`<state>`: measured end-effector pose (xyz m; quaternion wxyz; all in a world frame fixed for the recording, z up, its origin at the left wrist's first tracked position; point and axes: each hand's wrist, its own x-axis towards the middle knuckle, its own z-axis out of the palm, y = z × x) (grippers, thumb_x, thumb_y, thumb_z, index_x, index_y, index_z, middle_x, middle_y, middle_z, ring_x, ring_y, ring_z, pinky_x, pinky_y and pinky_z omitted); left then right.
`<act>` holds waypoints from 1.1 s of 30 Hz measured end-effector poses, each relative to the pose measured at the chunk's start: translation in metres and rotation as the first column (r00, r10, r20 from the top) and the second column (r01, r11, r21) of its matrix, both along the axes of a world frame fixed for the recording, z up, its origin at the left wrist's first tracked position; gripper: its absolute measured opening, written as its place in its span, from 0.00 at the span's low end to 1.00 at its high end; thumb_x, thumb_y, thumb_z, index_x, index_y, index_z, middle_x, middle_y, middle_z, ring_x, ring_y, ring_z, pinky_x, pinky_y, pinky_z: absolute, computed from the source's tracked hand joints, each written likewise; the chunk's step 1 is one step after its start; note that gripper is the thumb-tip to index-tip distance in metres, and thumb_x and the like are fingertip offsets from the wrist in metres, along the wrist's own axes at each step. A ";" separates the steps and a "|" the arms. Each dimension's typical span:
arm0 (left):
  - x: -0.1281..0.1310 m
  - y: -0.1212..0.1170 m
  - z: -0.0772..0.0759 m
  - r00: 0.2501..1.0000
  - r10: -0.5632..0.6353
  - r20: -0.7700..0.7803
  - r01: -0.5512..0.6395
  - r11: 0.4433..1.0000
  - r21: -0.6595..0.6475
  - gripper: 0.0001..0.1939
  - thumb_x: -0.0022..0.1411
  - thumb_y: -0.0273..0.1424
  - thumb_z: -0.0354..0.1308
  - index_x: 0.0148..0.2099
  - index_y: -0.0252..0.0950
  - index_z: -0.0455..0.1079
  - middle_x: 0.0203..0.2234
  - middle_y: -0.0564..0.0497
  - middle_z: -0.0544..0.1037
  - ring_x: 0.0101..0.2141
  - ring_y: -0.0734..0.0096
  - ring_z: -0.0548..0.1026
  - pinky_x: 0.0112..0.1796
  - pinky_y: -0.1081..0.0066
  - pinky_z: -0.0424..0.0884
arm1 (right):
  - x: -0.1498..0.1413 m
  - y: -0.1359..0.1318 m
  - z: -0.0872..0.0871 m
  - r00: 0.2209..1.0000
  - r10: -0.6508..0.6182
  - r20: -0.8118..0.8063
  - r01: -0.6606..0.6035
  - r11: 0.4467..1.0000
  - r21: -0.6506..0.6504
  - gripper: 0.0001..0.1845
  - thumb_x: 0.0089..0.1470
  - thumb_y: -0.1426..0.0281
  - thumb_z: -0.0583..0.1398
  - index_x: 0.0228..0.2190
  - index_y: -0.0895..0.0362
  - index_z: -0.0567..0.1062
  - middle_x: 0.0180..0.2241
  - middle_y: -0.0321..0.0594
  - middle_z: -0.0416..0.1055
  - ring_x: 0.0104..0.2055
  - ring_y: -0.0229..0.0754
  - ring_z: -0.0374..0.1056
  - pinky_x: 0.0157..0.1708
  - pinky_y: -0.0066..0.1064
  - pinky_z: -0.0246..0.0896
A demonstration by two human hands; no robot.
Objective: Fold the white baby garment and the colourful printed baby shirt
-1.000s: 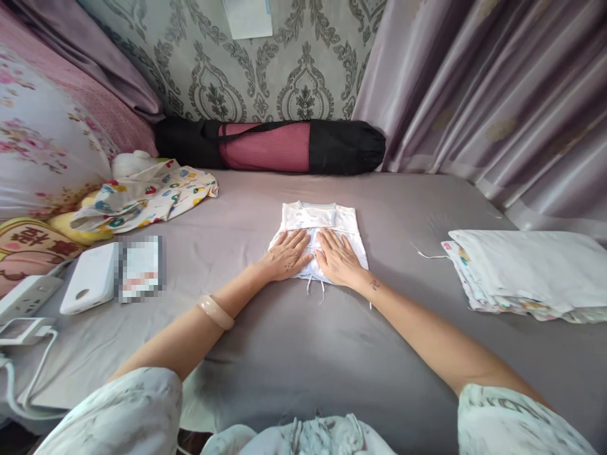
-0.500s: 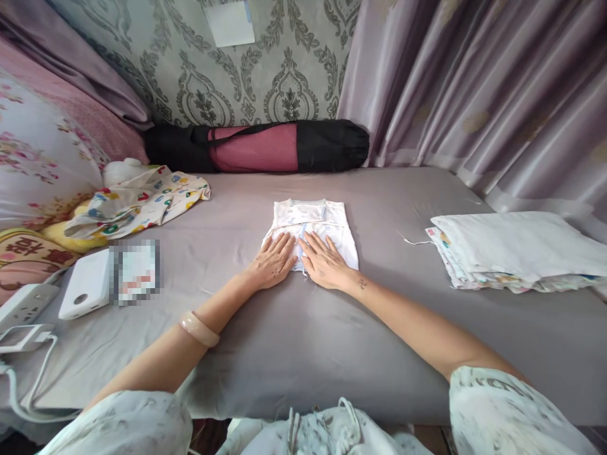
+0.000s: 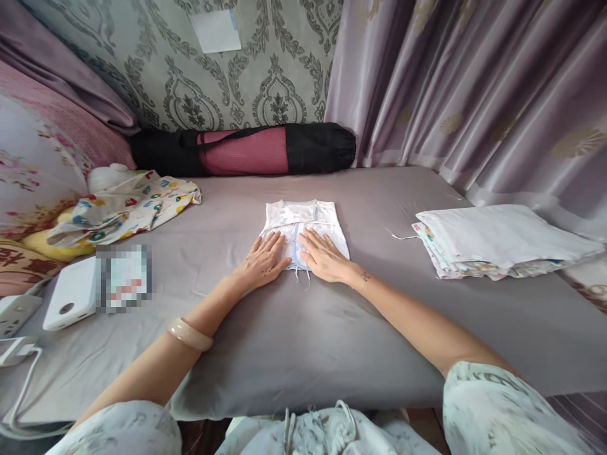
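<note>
A small white garment (image 3: 303, 215) with pale blue print lies flat on the grey sheet, its upper part folded over toward me. Thin ties stick out from its near edge. My left hand (image 3: 266, 258) rests palm down on the garment's left near side, fingers outstretched. On the right near side lies my right hand (image 3: 322, 254), also flat with the fingers extended. A gap between the two hands shows the blue-tinted middle of the cloth.
A stack of folded white cloths (image 3: 502, 237) sits at the right. Along the wall lies a black and pink rolled bag (image 3: 241, 150). At left are a letter-print cloth (image 3: 133, 205), a white power bank (image 3: 71, 294), a blurred item (image 3: 126, 278) and a power strip (image 3: 16, 313).
My hands have slid slightly apart, uncovering more of the garment's middle and its ties. The view has shifted a little to the right. The garment stays flat.
</note>
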<state>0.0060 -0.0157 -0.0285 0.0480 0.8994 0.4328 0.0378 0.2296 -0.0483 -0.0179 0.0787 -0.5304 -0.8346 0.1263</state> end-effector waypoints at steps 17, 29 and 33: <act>-0.029 0.008 -0.009 0.999 0.028 -0.027 -0.029 1.000 -0.011 0.35 0.70 0.48 0.31 0.70 0.31 0.46 0.68 0.42 0.49 0.68 0.60 0.43 0.64 0.52 0.44 | 0.064 -0.002 -0.024 0.983 -0.148 0.109 0.139 0.986 0.088 0.35 0.65 0.56 0.38 0.67 0.60 0.48 0.69 0.47 0.42 0.70 0.48 0.35 0.66 0.50 0.33; -0.041 -0.009 0.009 0.988 -0.123 0.098 0.113 0.988 0.104 0.28 0.65 0.53 0.48 0.58 0.40 0.66 0.57 0.40 0.66 0.54 0.52 0.66 0.54 0.52 0.62 | 0.066 -0.038 0.002 0.999 -0.022 0.047 0.021 1.000 0.019 0.33 0.65 0.53 0.41 0.66 0.55 0.52 0.68 0.47 0.45 0.70 0.49 0.38 0.66 0.51 0.37; -0.045 -0.012 0.018 0.967 -0.229 0.112 0.219 0.971 0.100 0.20 0.70 0.44 0.45 0.51 0.40 0.71 0.45 0.43 0.72 0.45 0.61 0.71 0.48 0.61 0.67 | 0.070 -0.050 0.005 0.999 0.054 -0.007 -0.052 0.989 0.136 0.26 0.65 0.58 0.48 0.60 0.52 0.64 0.63 0.46 0.58 0.65 0.50 0.53 0.62 0.47 0.49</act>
